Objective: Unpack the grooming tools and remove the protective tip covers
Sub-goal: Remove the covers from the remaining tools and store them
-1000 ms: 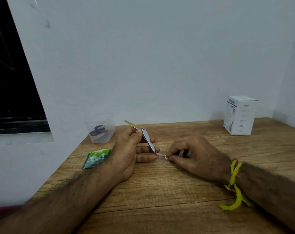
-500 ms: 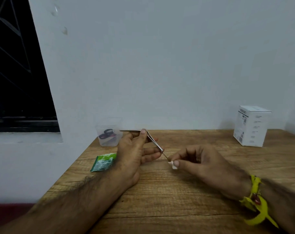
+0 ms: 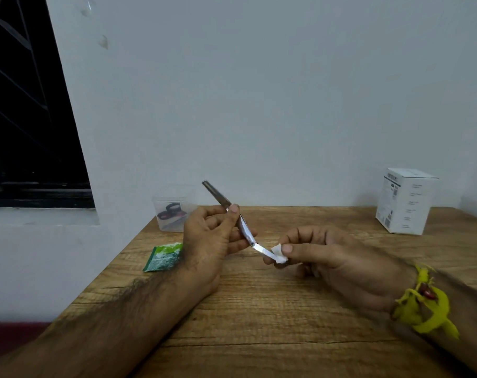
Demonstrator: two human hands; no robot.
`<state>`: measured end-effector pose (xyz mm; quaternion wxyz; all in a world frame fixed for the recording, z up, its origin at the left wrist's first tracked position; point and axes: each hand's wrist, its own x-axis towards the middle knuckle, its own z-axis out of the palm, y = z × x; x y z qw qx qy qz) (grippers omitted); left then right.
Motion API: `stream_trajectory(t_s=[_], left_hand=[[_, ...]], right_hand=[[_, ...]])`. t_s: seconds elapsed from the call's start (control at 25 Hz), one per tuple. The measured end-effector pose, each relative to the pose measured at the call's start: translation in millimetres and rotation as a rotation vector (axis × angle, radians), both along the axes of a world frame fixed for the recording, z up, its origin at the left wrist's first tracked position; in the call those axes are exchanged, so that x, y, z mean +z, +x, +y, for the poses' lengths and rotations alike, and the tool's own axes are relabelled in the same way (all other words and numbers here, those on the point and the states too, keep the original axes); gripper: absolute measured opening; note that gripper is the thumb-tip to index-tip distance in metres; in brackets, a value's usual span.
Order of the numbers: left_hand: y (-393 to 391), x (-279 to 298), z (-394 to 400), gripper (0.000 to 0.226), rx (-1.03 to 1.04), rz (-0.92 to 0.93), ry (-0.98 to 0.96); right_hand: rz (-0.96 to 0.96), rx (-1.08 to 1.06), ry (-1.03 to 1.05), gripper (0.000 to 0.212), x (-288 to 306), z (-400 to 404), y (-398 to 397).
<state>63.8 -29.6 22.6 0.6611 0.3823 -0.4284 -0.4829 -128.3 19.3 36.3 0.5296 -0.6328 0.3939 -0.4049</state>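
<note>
left hand (image 3: 213,238): grips metal tool (image 3: 232,214)
right hand (image 3: 330,257): pinches white cover (image 3: 278,254) at tool tip
risk: a jerked pull may expose the tip against fingers

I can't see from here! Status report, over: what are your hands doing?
Left hand holds the metal tool. Right hand pinches the white tip cover at the blade end; can't tell if it's fully off. Nothing in the way.

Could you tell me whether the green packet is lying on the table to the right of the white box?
No, the green packet lies near the table's left edge, while the white box stands far right.
</note>
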Motion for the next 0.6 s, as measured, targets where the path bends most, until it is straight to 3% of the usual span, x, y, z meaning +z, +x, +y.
stream_trajectory(t_s=[0.2,0.4,0.6], left_hand=[[1.7,-1.0,-0.9,0.024,0.010,-0.001,-0.003],[3.1,-1.1,-0.7,0.027,0.045,0.030,-0.012],[1.9,-2.9,-1.6,0.025,0.078,0.012,-0.049]], right_hand=[[-0.208,0.136,0.204,0.007,3.1,-0.8,-1.3],[-0.411,0.001,0.233,0.019,3.1,-5.2,-4.7],[-0.503,-0.139,0.197,0.010,3.3,-9.4,-5.9]])
